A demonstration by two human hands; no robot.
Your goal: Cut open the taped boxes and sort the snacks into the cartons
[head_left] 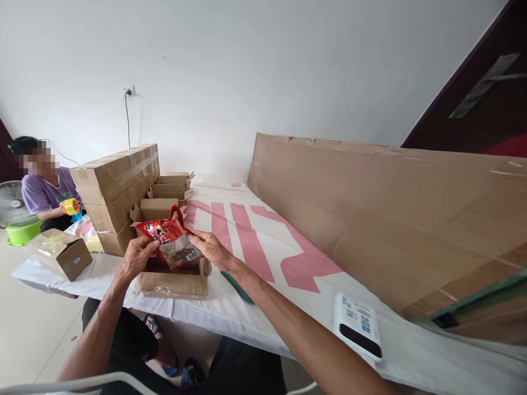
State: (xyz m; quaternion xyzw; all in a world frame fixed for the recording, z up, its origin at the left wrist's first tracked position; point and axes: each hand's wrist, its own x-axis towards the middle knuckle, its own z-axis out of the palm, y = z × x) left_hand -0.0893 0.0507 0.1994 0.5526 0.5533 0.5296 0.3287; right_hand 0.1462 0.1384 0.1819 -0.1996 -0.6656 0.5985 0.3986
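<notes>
A red food packet [175,237] with white lettering, a clear lower window and a barcode is stretched between my two hands. My left hand [138,256] pinches its left edge, and my right hand [209,247] grips the right edge. Below the packet stands an open cardboard box [171,285] with its front flap folded out toward me. The packet hides much of the box's inside. Under my right forearm lies a dark green object [237,288], partly covered, whose kind I cannot make out.
Open boxes [167,189] line up behind, beside stacked sealed cartons [115,192]. A closed carton [61,253] sits at left, near a co-worker [47,192] holding a yellow tape roll [71,207]. At right are a white device [357,326] and a tall cardboard sheet [370,219].
</notes>
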